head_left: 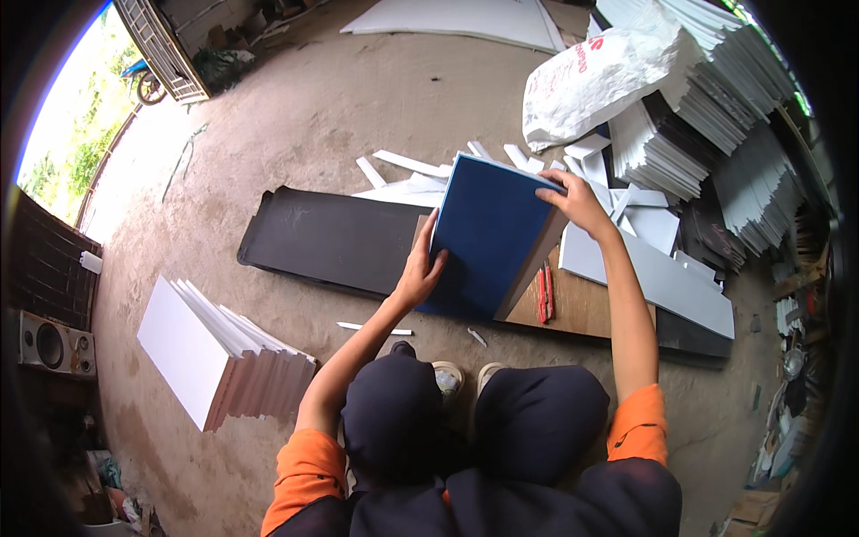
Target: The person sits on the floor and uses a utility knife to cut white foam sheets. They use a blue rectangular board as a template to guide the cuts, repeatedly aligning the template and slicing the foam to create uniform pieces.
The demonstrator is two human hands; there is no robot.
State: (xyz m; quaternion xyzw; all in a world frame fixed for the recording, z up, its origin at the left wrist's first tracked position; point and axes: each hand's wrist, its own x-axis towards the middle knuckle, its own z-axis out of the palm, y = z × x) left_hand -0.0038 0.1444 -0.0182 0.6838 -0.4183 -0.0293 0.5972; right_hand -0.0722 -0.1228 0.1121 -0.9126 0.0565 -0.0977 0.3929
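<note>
Between my hands is a flat rectangular blue board (492, 233) with a pale top edge, tilted up above a wooden board (582, 300). My left hand (420, 273) grips its left edge, with the thumb on the blue face and the other fingers along the side. At the upper right corner, my right hand (577, 204) pinches the edge. Just right of the blue board, two red-handled cutters (545, 294) seem to lie side by side on the wood. Underneath is a long black slab (331, 233). A white strip panel (653, 282) rests across its right end.
White offcuts (412, 183) are heaped beyond the slab. A stack of white panels (224, 358) stands on the floor at left. Tall panel stacks (662, 148) and a white sack (599, 85) occupy the far right. A speaker (55, 345) sits at the left wall.
</note>
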